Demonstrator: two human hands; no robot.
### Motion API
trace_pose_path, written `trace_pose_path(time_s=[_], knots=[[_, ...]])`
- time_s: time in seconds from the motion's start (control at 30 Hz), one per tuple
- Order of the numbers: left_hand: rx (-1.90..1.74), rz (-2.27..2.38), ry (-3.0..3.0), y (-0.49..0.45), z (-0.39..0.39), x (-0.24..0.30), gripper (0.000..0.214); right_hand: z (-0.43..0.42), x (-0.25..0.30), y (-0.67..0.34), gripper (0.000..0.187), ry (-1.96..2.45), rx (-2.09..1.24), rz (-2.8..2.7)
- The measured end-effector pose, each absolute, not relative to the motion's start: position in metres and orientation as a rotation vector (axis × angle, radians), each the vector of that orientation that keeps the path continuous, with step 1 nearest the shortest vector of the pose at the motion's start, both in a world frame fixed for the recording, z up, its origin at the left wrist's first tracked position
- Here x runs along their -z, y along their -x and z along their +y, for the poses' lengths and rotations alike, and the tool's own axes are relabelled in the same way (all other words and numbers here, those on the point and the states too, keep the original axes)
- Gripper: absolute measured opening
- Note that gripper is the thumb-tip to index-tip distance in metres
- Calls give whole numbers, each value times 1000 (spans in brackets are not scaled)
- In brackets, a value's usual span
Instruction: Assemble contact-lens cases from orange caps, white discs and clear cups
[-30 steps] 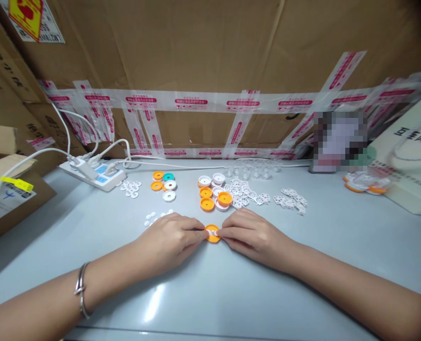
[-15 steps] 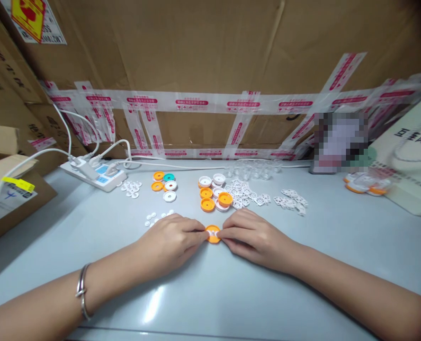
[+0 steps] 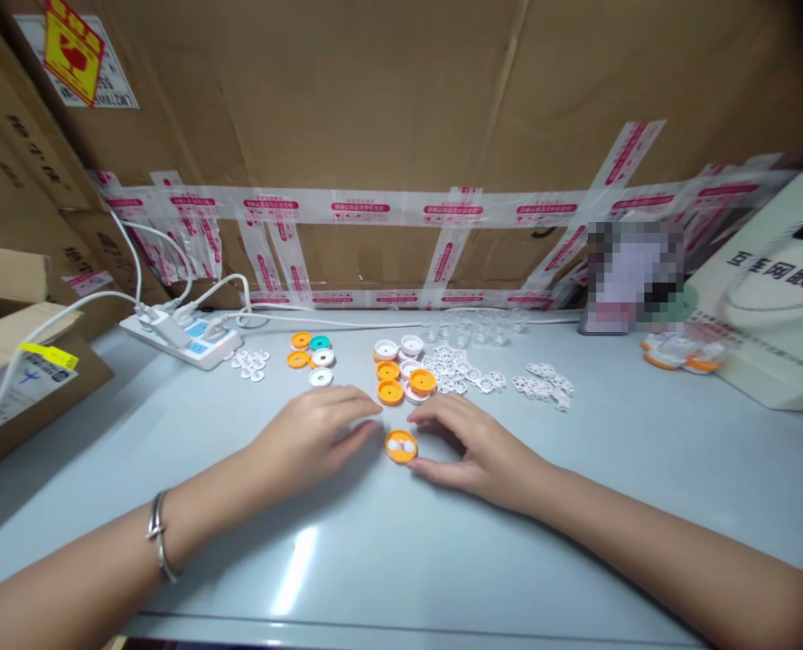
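An orange round plastic cap [image 3: 401, 458] lies on the grey table between my hands, with small white round pieces [image 3: 410, 445] set inside it. My left hand [image 3: 320, 430] is just left of the cap, thumb and fingers apart, holding nothing. On the other side, my right hand [image 3: 479, 447] curves around the cap's right edge with fingers spread; the thumb is at the lower rim, and I cannot tell if it touches. Behind them sit several orange and white caps [image 3: 390, 392]. Farther left is another group of caps, one of them green [image 3: 320, 343].
White openwork pieces [image 3: 452, 370] lie in a pile, with another pile [image 3: 546, 386] to the right. Clear small cups [image 3: 482, 327] stand behind. A power strip [image 3: 204, 348] and small white parts [image 3: 248, 363] are left. Cardboard boxes [image 3: 374, 99] wall the back; a paper bag [image 3: 773, 316] stands right.
Both hands have let go of the orange cap and opened. My left hand has drawn back to the left. The white pieces inside the cap are now uncovered.
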State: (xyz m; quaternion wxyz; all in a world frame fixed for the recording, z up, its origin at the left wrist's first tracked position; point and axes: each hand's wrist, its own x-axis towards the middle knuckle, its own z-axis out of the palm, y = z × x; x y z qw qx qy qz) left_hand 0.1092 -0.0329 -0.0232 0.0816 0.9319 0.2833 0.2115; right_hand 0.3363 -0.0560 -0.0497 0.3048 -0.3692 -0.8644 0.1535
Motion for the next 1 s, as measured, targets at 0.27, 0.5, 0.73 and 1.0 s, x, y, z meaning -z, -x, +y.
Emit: trace_pose_path(time_s=[0.27, 0.5, 0.73, 1.0], knots=[[-439, 1203, -2706, -135, 23, -2, 25, -56, 56, -329, 42, 1131, -639, -2221], [-273, 1252, -2703, -167, 62, 9, 36, -58, 51, -330, 41, 1181, -723, -2218], [-390, 1253, -2638, -166, 63, 1, 24, -57, 50, -329, 26, 1151, -733, -2200], [-522, 830, -1798, -120, 19, -16, 37, -57, 52, -329, 18, 1071, -697, -2196]])
